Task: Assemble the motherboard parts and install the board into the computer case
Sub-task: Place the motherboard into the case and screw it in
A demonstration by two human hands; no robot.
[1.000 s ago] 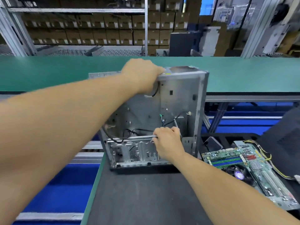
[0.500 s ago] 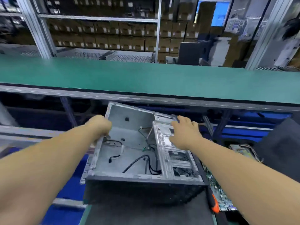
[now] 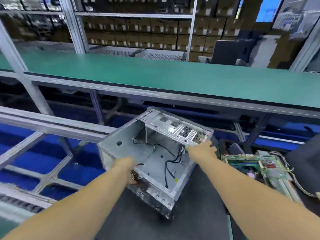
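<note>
Open-sided grey sheet-metal computer case [image 3: 152, 158] at centre frame, lying on the dark mat of the table [image 3: 199, 213] with its open side up and turned at an angle, likely so the interior faces the person for dropping the board in. Left hand [image 3: 125, 168] at the case's near-left rim, apparently gripping the edge, though blur hides the fingers and the grip cannot be told for sure. Right hand [image 3: 201, 148] at the near end of the perforated silver drive bracket [image 3: 176, 129] on the case's right side, seemingly steadying or swinging it; fingers smeared by motion, so whether curled round the metal or just pressing against it cannot be told. Loose black cables [image 3: 170, 161] trailing across the case floor, probably needing to be kept out from under the board. Green motherboard with yellow wires [image 3: 259, 168] lying at right of frame, just beside the case, within easy reach for the install and not yet inside. Board's right edge partly covered by a dark object cut off at the frame edge. Case's far-side and underside out of sight. Green conveyor belt [image 3: 155, 75] across mid frame, brown cartons [image 3: 138, 37] on racks at top, all soft with blur
</note>
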